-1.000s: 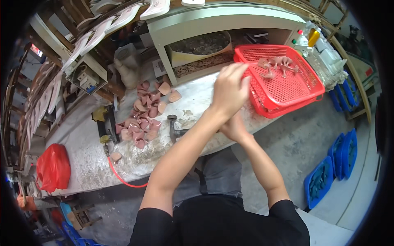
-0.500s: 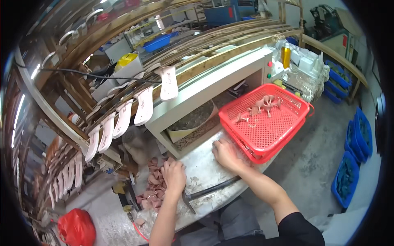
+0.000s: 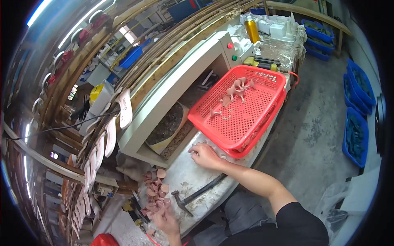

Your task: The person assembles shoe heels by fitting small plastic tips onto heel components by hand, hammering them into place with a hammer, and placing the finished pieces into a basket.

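Note:
At the near end of a pile of pink, leathery-looking pieces [image 3: 155, 192], my left hand [image 3: 166, 222] touches the heap; its fingers are smeared by motion. My right hand [image 3: 206, 156] rests over the metal bench, just left of the red basket. Its fingers are curled together, and whatever they may hold is too small to make out. Between the two hands lies a hammer [image 3: 193, 197] with a dark handle, its head toward the pile. Several pink, curved pieces [image 3: 238, 90] sit inside the red perforated basket [image 3: 234, 152], which is stacked on another.
A grey open-fronted machine [image 3: 174, 88] stands behind the bench [image 3: 180, 174]. Beside the pile lies a black and yellow air tool [image 3: 133, 210]. Pale shoe-sole-shaped forms [image 3: 124, 108] hang at left. Blue bins [image 3: 355, 137] stand on the floor at right.
The view has turned. My left hand has moved from the pile's far side to its near end, uncovering pieces and the hammer head. My right hand stays low beside the basket, fingers curled.

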Action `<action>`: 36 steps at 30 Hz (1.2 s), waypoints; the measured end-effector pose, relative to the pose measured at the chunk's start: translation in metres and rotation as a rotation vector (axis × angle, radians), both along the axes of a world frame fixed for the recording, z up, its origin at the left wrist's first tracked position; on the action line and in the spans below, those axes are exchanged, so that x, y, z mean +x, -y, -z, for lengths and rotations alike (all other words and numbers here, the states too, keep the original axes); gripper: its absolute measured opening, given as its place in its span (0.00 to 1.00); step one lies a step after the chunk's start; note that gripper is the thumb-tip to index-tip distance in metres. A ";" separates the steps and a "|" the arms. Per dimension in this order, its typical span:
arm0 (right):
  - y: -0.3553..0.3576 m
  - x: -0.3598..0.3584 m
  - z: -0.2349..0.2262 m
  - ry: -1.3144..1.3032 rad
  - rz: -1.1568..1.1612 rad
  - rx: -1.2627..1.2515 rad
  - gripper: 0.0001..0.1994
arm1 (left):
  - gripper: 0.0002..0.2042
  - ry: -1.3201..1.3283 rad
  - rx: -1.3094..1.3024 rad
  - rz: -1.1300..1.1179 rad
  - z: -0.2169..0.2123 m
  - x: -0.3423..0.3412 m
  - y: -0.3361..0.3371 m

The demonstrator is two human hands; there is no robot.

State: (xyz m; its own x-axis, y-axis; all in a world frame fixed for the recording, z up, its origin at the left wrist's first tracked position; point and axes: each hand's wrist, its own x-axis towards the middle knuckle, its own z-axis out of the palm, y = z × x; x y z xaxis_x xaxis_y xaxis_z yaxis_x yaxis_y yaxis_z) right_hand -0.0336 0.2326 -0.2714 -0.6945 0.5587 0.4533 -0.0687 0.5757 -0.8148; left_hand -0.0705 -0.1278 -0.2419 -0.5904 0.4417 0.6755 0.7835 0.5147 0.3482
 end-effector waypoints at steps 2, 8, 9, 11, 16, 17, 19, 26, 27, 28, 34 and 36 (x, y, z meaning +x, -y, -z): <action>-0.003 0.003 0.000 -0.022 -0.172 -0.281 0.13 | 0.06 0.007 -0.044 -0.035 0.020 0.009 0.011; 0.043 0.063 -0.074 -0.111 -1.038 -1.491 0.14 | 0.03 0.132 -0.036 0.041 0.028 0.038 0.016; 0.055 0.071 -0.087 -0.104 -1.043 -1.458 0.14 | 0.04 0.175 0.014 0.047 0.028 0.039 0.018; 0.072 0.073 -0.095 -0.071 -1.155 -1.347 0.15 | 0.06 0.331 0.198 0.009 0.045 0.031 0.019; 0.107 0.078 -0.114 0.093 -1.179 -1.268 0.14 | 0.10 0.587 0.292 -0.162 0.037 0.027 0.017; 0.113 0.077 -0.110 0.057 -1.216 -1.220 0.13 | 0.11 0.467 0.226 -0.100 0.037 0.024 0.020; 0.128 0.079 -0.111 0.055 -1.237 -1.239 0.15 | 0.09 0.336 0.178 -0.051 0.034 0.022 0.023; 0.156 0.068 -0.109 0.281 -1.176 -1.162 0.15 | 0.07 0.241 0.251 -0.075 0.046 0.014 0.022; 0.153 0.066 -0.106 0.290 -1.206 -1.177 0.15 | 0.07 0.245 0.256 -0.072 0.045 0.014 0.022; 0.151 0.059 -0.103 0.296 -1.247 -1.187 0.15 | 0.07 0.239 0.262 -0.075 0.045 0.011 0.020; 0.165 0.041 -0.094 0.367 -1.167 -1.372 0.10 | 0.07 0.246 0.285 -0.086 0.047 0.010 0.022; 0.163 0.031 -0.084 0.365 -1.140 -1.305 0.10 | 0.07 0.233 0.296 -0.071 0.047 0.009 0.022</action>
State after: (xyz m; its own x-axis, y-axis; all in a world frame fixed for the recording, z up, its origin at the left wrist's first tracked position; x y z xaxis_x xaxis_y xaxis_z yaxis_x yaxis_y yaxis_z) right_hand -0.0026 0.0699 -0.1879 -0.9143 -0.3917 -0.1026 0.3384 -0.6000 -0.7249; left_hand -0.0611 -0.1500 -0.2891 -0.7650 0.2007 0.6119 0.6322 0.4154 0.6541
